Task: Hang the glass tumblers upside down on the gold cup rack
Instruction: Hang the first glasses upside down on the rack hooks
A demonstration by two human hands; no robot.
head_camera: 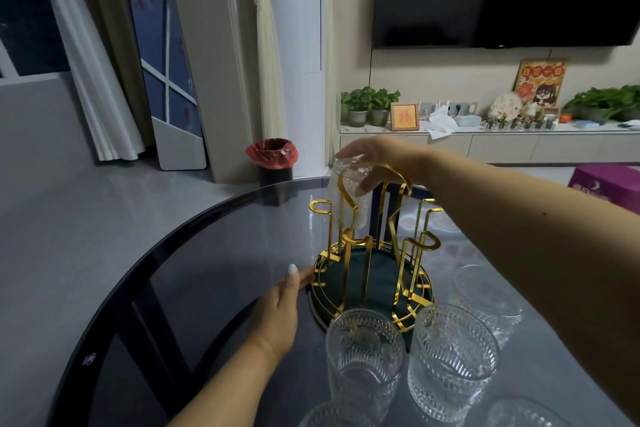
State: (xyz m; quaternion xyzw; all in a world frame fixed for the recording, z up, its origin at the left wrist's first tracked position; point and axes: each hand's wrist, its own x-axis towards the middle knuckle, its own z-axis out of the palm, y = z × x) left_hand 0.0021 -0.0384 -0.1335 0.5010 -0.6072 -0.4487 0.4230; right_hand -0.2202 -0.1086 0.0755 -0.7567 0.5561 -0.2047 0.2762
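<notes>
The right hand [372, 158] reaches across the round, dark glass desk [194, 270] and grips an inverted ribbed glass tumbler [349, 194] from above, fingers curled round its base, at the far side of the gold cup rack [372, 267]. The rack is bent, shiny wire with looped pegs rising from a round dark green tray. The left hand [280, 308] lies flat beside the tray's near-left rim, fingers straight, fingertips touching the gold wire. Below the right forearm, three upright tumblers [453, 360] of clear, embossed glass stand close together; two more rims show at the bottom edge.
</notes>
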